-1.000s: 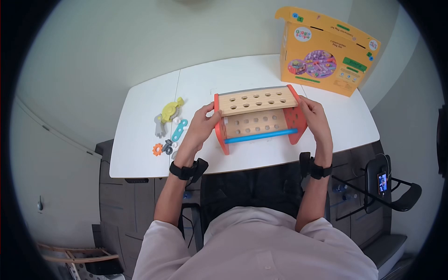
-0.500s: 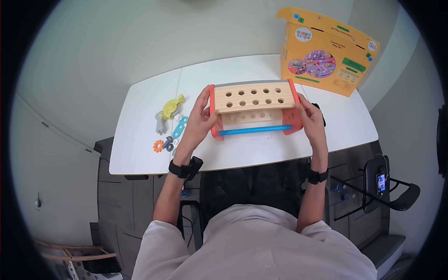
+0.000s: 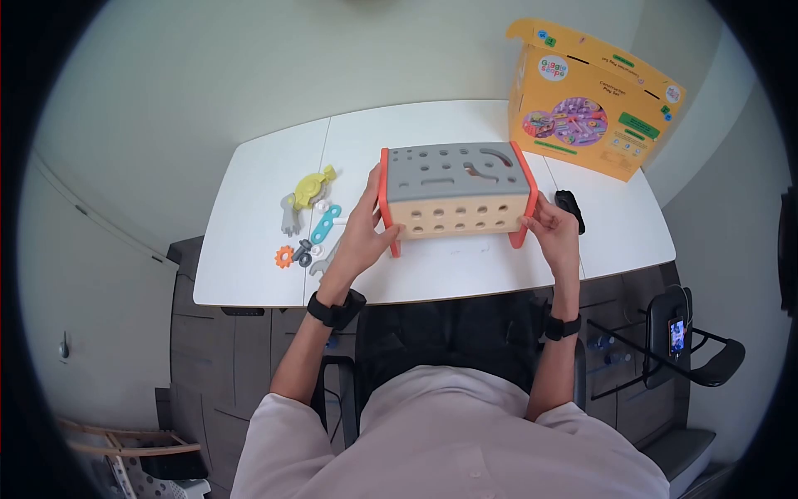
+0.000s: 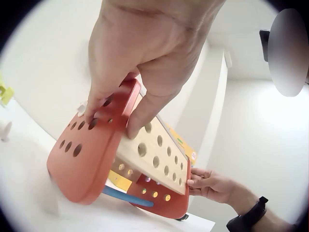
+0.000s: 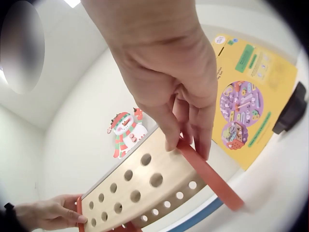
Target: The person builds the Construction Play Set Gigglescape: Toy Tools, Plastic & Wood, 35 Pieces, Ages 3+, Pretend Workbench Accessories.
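Between both hands is a toy workbench (image 3: 461, 187) with a grey slotted top, a wooden front panel (image 3: 460, 218) full of round holes, and red end plates. My left hand (image 3: 363, 224) grips its left red end plate (image 4: 91, 150), thumb on the wooden panel and fingers on the plate's outer face. At the other end my right hand (image 3: 555, 234) pinches the right red end plate (image 5: 210, 174), thumb in front and fingers outside. A blue rod (image 4: 128, 197) runs between the plates low down; the panel hides it in the head view.
Toy pieces lie on the white table (image 3: 249, 258) at left: a yellow-green piece (image 3: 313, 190), a teal strip (image 3: 326, 224), an orange gear (image 3: 284, 256) and a grey wrench (image 3: 321, 264). A yellow box (image 3: 594, 104) stands back right; a black object (image 3: 569, 210) lies before it.
The workbench has tipped in my hands, so its grey top now faces up and the wooden panel faces me. The blue rod has gone out of sight in the head view.
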Demonstrator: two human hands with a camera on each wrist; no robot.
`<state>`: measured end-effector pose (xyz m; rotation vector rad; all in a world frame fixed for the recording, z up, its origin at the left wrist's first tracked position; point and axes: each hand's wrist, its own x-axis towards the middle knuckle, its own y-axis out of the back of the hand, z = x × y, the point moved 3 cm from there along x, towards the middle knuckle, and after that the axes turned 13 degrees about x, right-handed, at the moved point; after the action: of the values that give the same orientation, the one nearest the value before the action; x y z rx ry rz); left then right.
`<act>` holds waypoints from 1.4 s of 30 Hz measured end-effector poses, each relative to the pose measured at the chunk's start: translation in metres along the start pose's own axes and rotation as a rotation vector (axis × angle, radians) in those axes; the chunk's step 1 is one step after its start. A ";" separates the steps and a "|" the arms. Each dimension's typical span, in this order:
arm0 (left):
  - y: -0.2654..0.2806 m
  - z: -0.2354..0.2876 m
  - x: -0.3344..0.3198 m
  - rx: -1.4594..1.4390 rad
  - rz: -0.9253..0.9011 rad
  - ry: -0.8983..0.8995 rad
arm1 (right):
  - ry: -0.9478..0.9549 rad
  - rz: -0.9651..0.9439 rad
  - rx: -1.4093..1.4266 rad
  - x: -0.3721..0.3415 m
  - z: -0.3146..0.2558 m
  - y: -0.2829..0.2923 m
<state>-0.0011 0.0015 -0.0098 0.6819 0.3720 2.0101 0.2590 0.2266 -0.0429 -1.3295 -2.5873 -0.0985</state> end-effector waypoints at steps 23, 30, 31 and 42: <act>-0.002 0.001 0.006 0.262 0.088 -0.089 | 0.499 -0.201 -0.520 -0.004 -0.059 -0.102; 0.027 0.011 0.013 0.406 0.049 -0.040 | 0.523 -0.202 -0.668 0.001 -0.048 -0.103; 0.037 0.011 0.014 0.378 0.026 0.068 | 0.519 -0.203 -0.665 0.000 -0.048 -0.103; 0.166 -0.115 -0.077 1.100 0.105 0.714 | 0.525 -0.199 -0.657 -0.002 -0.047 -0.100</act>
<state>-0.1554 -0.1471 -0.0401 0.5697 1.9734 1.9862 0.1868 0.1588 0.0072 -1.0019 -2.2742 -1.2367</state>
